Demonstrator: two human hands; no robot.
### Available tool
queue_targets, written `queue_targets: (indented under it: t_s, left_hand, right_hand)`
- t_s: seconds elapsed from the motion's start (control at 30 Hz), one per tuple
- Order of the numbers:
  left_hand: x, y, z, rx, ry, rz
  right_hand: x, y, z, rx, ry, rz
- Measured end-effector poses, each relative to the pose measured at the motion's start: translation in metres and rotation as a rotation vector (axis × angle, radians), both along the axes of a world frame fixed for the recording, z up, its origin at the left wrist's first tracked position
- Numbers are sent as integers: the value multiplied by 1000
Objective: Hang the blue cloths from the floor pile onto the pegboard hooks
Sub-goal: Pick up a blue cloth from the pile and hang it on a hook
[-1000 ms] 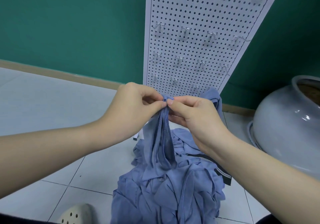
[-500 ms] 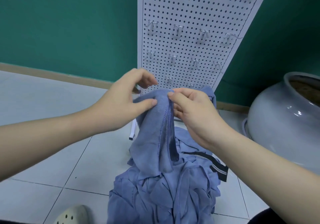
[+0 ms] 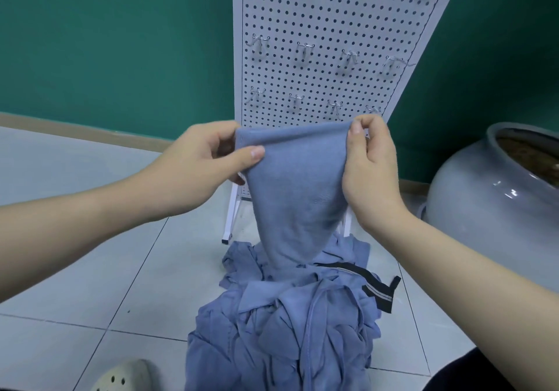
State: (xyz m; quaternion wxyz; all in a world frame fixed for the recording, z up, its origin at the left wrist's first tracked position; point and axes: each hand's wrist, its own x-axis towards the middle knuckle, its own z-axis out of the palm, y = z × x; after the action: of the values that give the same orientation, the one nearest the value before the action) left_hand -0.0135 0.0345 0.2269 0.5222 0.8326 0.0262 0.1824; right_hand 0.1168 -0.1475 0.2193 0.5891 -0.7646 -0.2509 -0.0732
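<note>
Grey glazed ceramic pot (image 3: 484, 206) at 3 o'clock on the pale tiled floor (image 3: 90, 269). Cream perforated clog (image 3: 121, 375) at 7 o'clock. Green wall (image 3: 121, 42) behind, tan baseboard (image 3: 90, 130) along its bottom edge.

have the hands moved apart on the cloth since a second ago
Yes. The left hand and right hand now pinch opposite ends of the cloth, spanning much of the pegboard; earlier their fingertips met.
</note>
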Motion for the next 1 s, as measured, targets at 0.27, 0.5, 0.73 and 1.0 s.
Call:
queue_targets:
  t_s: [0.27, 0.5, 0.73, 1.0]
  left_hand:
    - [2, -5, 6, -59, -167, 105]
    - [1, -5, 9, -112, -195, 296]
    - [4, 6, 1, -390, 203, 40]
    - [11, 1, -4, -329, 44, 113]
  right_hand:
    - [-1, -1, 16, 232, 353, 258]
    - [-11, 2, 20, 242, 723, 537]
    - [-13, 8, 17, 227, 635, 465]
    - [-15, 10, 15, 126, 520, 389]
